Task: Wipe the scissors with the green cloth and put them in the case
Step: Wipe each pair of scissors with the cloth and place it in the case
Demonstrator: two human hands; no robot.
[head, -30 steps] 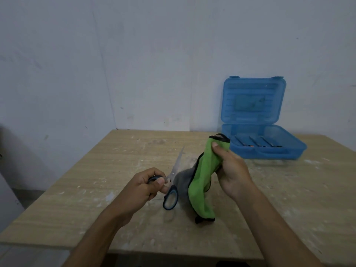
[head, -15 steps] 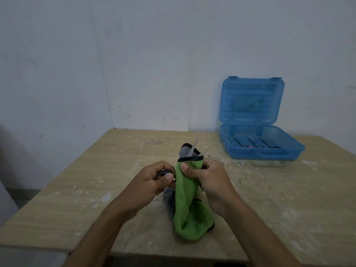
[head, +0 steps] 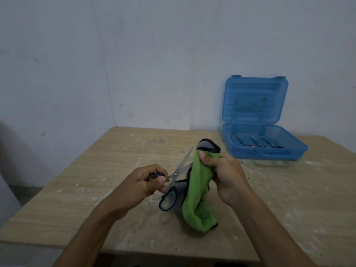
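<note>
Scissors (head: 180, 167) are held by the handle in the left hand (head: 141, 185); the right hand (head: 227, 176) grips the green cloth (head: 196, 189) around one blade. Blue case (head: 260, 151) stands open far right.

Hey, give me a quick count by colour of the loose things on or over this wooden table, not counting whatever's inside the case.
Blue: 1, the open translucent blue plastic case at the table's far right.
Green: 1, the green microfibre cloth with dark edging, held by the right hand.
Silver and dark blue: 1, the steel-bladed scissors with dark blue handles, held by the left hand.
Total: 3
</note>
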